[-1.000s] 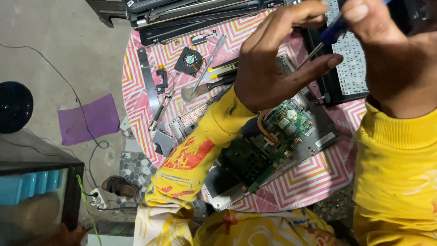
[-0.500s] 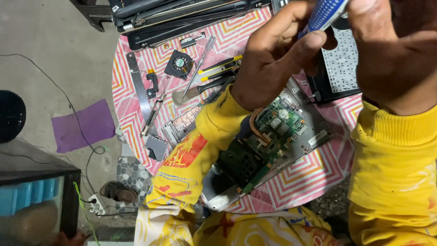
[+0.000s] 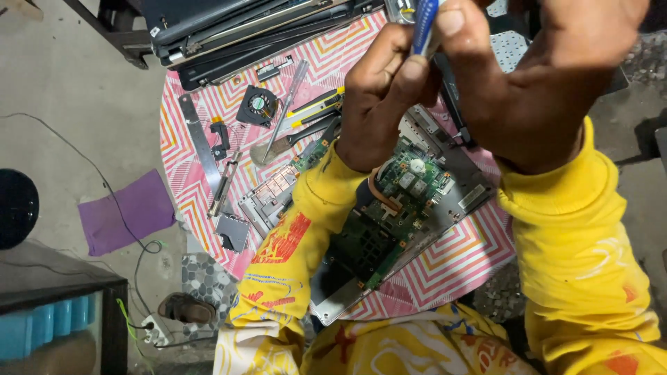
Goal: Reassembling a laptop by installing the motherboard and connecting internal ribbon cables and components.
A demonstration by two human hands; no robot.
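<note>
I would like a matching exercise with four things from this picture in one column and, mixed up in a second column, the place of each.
Things:
1. screwdriver handle
2. cooling fan
3. purple cloth
4. green circuit board

Places:
A. on the floor, left of the table
B. between both hands, near the top edge
C. inside the open laptop base, below the hands
D. on the zigzag cloth, left of the left hand

Pairs: 1-B, 2-D, 3-A, 4-C

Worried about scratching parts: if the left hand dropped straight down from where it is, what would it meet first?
Probably the green circuit board in the opened laptop base, which lies just below the left hand. The hand is raised toward the camera, so depth is uncertain.
</note>
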